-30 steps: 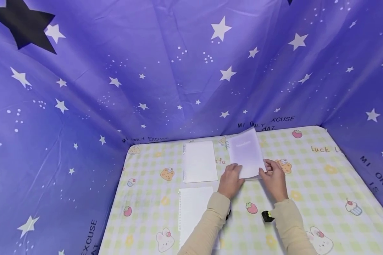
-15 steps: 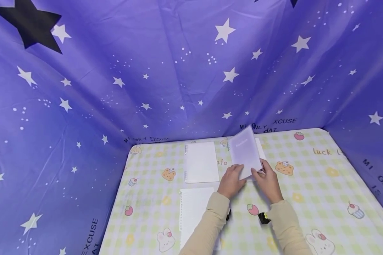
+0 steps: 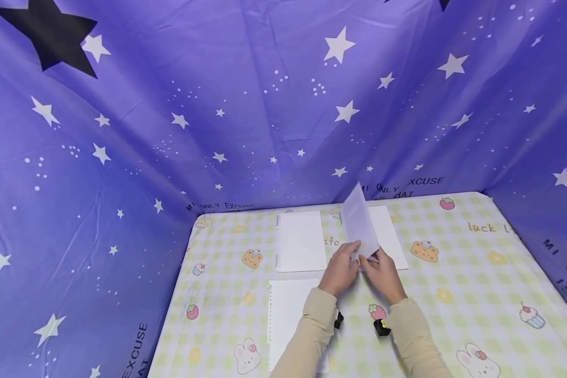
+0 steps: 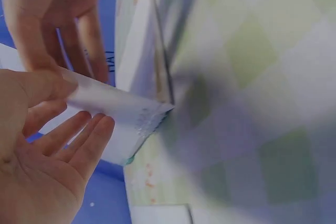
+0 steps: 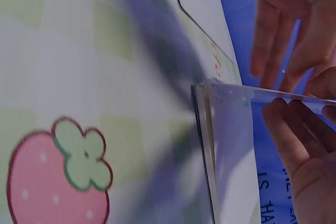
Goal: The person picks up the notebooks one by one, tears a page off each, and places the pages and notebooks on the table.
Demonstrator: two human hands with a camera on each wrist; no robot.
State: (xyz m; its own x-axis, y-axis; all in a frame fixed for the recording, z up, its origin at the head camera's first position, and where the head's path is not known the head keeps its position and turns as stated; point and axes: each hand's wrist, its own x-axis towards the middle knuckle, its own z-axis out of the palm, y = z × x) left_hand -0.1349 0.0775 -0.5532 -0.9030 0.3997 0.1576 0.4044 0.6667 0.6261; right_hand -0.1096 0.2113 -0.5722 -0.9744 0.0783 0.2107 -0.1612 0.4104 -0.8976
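Note:
A spiral-bound notebook lies open at the back of the table, its lined page [image 3: 387, 236] bare on the right. The frosted lavender cover [image 3: 359, 223] stands steeply upright at the binding. My right hand [image 3: 382, 273] pinches the cover's near edge between thumb and fingers. On the other side, my left hand [image 3: 342, 268] holds that edge, thumb and index finger close to the right thumb. In the left wrist view the cover [image 4: 115, 100] runs between the two hands. The right wrist view shows the right fingers [image 5: 286, 129] along one face of the cover.
To the left lies a second notebook [image 3: 301, 241] with a white page up. Loose lined, punched sheets [image 3: 288, 310] lie in front of it, partly under the left sleeve. The checked tablecloth [image 3: 463, 283] ends at a starry blue curtain [image 3: 264, 105].
The cover has swung up and leftward from nearly flat, uncovering the lined page. My right hand has moved left with it, up to my left hand, which stays about in place.

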